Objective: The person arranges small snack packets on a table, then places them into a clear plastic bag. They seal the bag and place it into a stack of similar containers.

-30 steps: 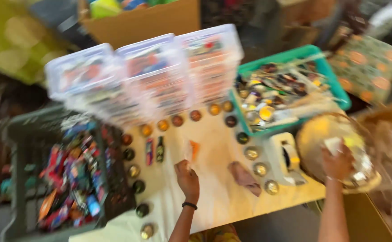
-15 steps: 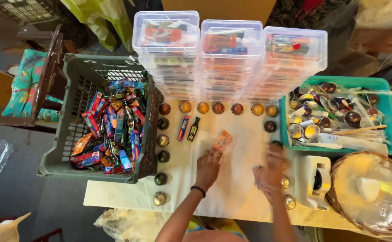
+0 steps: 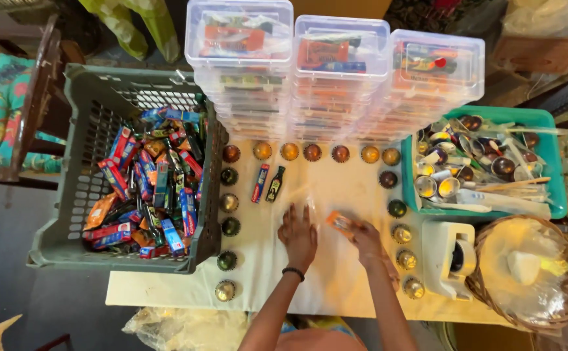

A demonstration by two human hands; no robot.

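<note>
Head view, looking straight down on a desk covered with a pale cloth. Left hand lies palm down on the cloth near the middle, fingers spread a little and flat, holding nothing; dark band on that wrist. Right hand is just beside it, fingers pinching a small orange packet at the fingertips, packet just above the cloth between the two hands. A clear plastic wrapper lies on the cloth just beyond the left fingertips; can't tell whether they touch it.

Farther up the cloth, near the left hand: a red-and-blue tube and a small dark bottle, side by side, apart from both hands. A line of small round tins runs along the far edge and down both sides of the cloth. Behind them, three stacks of clear plastic boxes with coloured items inside.

Left of the desk, a grey plastic crate full of small coloured packets. Right side: a teal tray holding round tins and sticks, a white dispenser near the right forearm, and a wicker basket covered in clear plastic at the corner.
</note>
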